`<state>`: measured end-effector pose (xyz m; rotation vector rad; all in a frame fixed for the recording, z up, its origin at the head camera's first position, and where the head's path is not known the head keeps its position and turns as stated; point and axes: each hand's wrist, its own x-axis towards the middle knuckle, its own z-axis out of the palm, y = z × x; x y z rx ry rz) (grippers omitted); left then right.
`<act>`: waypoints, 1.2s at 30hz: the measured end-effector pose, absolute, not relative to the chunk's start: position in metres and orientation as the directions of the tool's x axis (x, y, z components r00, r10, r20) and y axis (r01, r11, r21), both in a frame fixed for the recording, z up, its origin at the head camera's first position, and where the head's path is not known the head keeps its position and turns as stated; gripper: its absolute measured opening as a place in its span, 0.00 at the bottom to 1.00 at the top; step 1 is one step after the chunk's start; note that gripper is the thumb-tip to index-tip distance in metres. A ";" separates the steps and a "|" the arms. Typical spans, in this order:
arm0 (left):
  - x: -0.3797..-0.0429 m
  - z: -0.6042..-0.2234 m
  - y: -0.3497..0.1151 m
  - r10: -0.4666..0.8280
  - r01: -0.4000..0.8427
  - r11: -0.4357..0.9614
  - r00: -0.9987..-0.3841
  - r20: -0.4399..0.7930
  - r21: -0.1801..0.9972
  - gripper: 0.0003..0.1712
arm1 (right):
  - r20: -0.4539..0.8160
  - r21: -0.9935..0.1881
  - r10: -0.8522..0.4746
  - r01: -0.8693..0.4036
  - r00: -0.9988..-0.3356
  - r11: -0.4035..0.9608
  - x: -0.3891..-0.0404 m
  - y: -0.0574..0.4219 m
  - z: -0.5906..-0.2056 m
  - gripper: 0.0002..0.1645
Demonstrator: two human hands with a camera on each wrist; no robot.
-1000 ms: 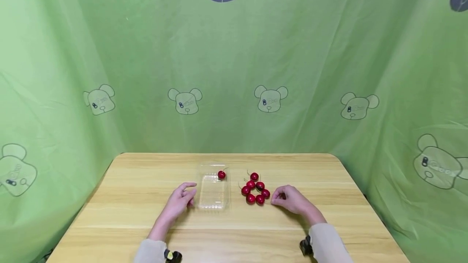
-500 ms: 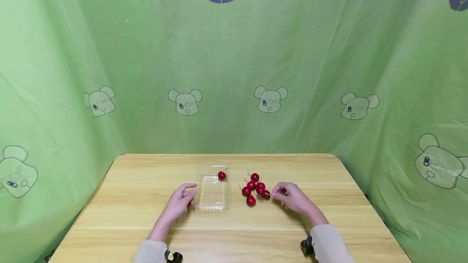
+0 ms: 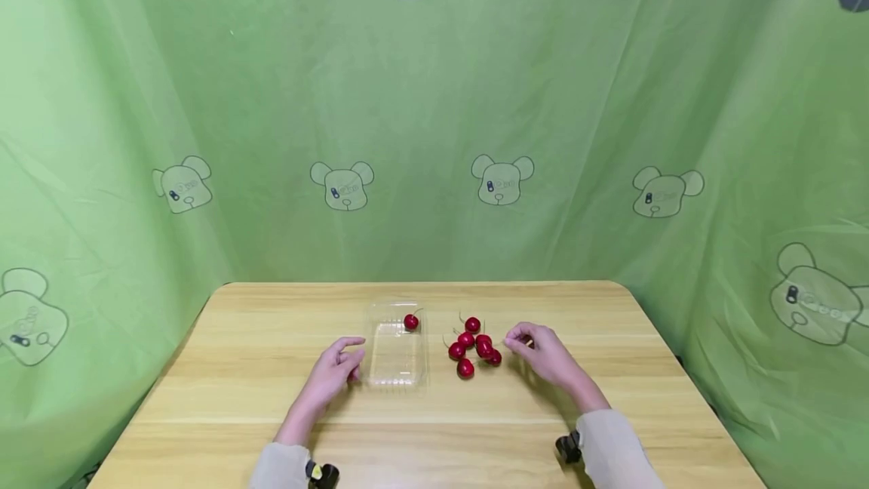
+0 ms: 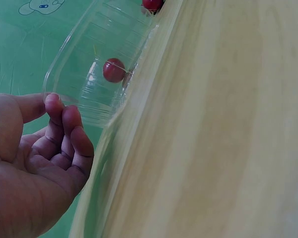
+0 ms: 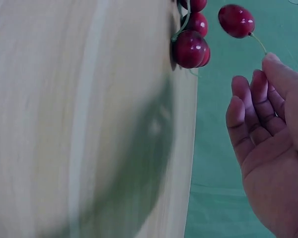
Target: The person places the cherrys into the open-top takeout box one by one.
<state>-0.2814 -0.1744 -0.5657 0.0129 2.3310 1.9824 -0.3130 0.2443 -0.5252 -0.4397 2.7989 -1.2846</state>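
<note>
A clear plastic container lies on the table with one red cherry inside, near its far right corner. My left hand is at the container's left side; in the left wrist view its thumb and curled fingers pinch the rim. To the right of the container sits a loose cluster of several stemmed cherries. My right hand, beside the cluster, pinches the thin stem of one cherry between thumb and fingertip. That cherry hangs above the table, and in the head view it overlaps others.
The light wooden table ends at a back edge in front of a green curtain printed with bear heads. Both wrists carry a small black camera, the left one and the right one.
My right hand has risen and moved slightly away from me, lifting one cherry by its stem from the near right of the cluster. My left hand and the container have stayed put.
</note>
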 end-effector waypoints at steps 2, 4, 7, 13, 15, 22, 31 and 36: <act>-0.281 -0.565 -0.174 0.064 -0.045 0.157 -0.996 -0.055 0.987 0.25 | 0.098 -0.750 -0.251 -0.237 -0.963 0.617 -0.314 0.243 -0.523 0.09; -0.281 -0.565 -0.174 0.068 -0.042 0.153 -0.996 -0.053 0.987 0.25 | 0.097 -0.756 -0.233 -0.224 -0.968 0.615 -0.314 0.242 -0.522 0.08; -0.281 -0.564 -0.174 0.069 -0.049 0.147 -0.996 -0.060 0.988 0.24 | 0.090 -0.764 -0.221 -0.210 -0.971 0.610 -0.314 0.242 -0.521 0.08; -0.280 -0.563 -0.173 0.068 -0.052 0.142 -0.996 -0.062 0.988 0.24 | 0.077 -0.780 -0.191 -0.179 -0.978 0.600 -0.316 0.241 -0.518 0.09; -0.280 -0.563 -0.173 0.067 -0.052 0.141 -0.996 -0.062 0.989 0.24 | 0.072 -0.783 -0.187 -0.172 -0.980 0.598 -0.317 0.240 -0.517 0.09; -0.280 -0.562 -0.173 0.074 -0.055 0.143 -0.995 -0.066 0.988 0.25 | 0.080 -0.785 -0.176 -0.171 -0.981 0.595 -0.319 0.236 -0.507 0.08; -0.280 -0.564 -0.173 0.076 -0.052 0.155 -0.995 -0.064 0.987 0.25 | 0.114 -0.783 -0.187 -0.204 -0.976 0.587 -0.322 0.231 -0.502 0.08; -0.280 -0.564 -0.173 0.069 -0.057 0.157 -0.995 -0.069 0.986 0.24 | 0.130 -0.783 -0.191 -0.219 -0.973 0.582 -0.324 0.227 -0.502 0.08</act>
